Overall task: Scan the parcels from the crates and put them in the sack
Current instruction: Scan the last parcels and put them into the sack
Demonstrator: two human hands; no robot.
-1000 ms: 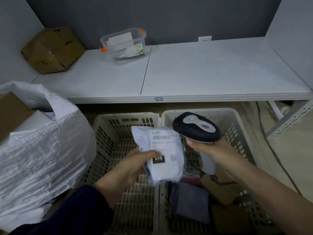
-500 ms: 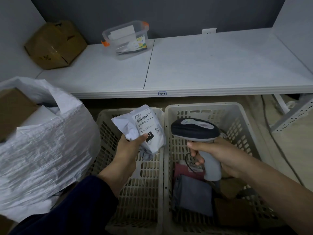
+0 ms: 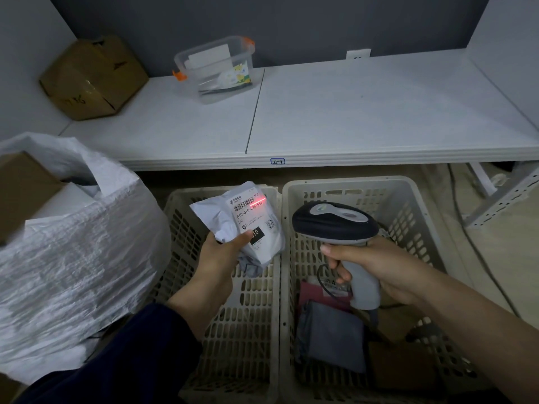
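Nearest, a grey pouch and a pink pkt lie in the R crate. Above them the right hand wraps its fingers round the scanner grip. Left hand pinches the white parcel over the L crate, thumb on the black "10" patch. Label reads "010-010-L30-551", w/ a red scan line across the barcode's right end. Sack stands open just left of the L crate. Beyond, the shelf edge carries a tag reading "4-7"; a clear tub and a cardboard box sit at the back left, the right half bare
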